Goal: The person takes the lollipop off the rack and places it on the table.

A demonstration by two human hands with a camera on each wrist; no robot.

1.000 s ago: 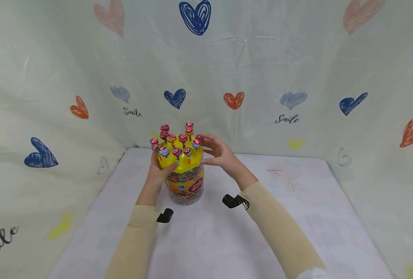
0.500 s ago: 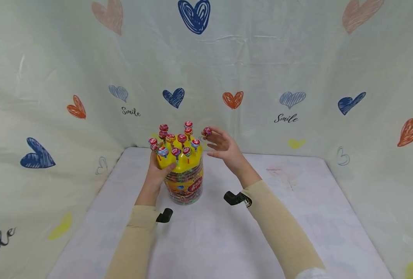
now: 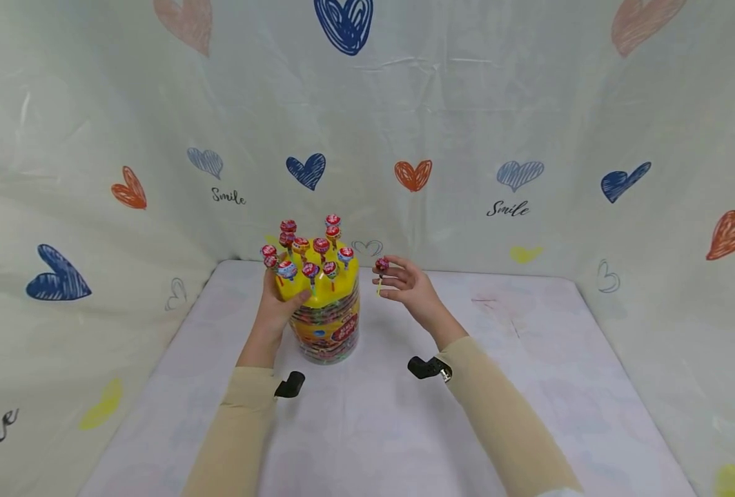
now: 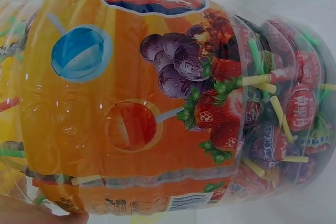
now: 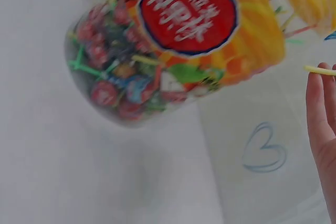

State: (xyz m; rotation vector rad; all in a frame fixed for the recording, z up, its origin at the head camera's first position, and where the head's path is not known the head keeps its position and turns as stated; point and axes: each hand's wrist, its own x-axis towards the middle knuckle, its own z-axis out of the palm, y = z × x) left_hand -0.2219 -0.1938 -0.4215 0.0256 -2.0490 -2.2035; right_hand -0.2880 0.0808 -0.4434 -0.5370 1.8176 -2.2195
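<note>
A clear jar point(image 3: 325, 333) packed with wrapped lollipops stands upright on the table, with a yellow top point(image 3: 326, 295). Several lollipops point(image 3: 310, 270) stick up out of that top. My left hand point(image 3: 274, 309) grips the jar's upper left side, thumb across the front of the yellow top. To the right of the jar and apart from it, my right hand point(image 3: 415, 291) holds a single lollipop point(image 3: 382, 265) upright between fingers and thumb. Its yellow stick point(image 5: 318, 70) shows in the right wrist view. The left wrist view shows the jar's fruit-printed label point(image 4: 126, 98) close up.
The jar stands toward the back of a pale cloth-covered table point(image 3: 367, 428). Behind and beside the table hangs a light curtain point(image 3: 454, 124) printed with hearts and "Smile". Small black wrist cameras point(image 3: 426, 367) sit on both sleeves.
My right hand has drawn the lollipop away from the jar's right edge, first up and right, then lower beside the jar. My left hand has kept its grip on the jar.
</note>
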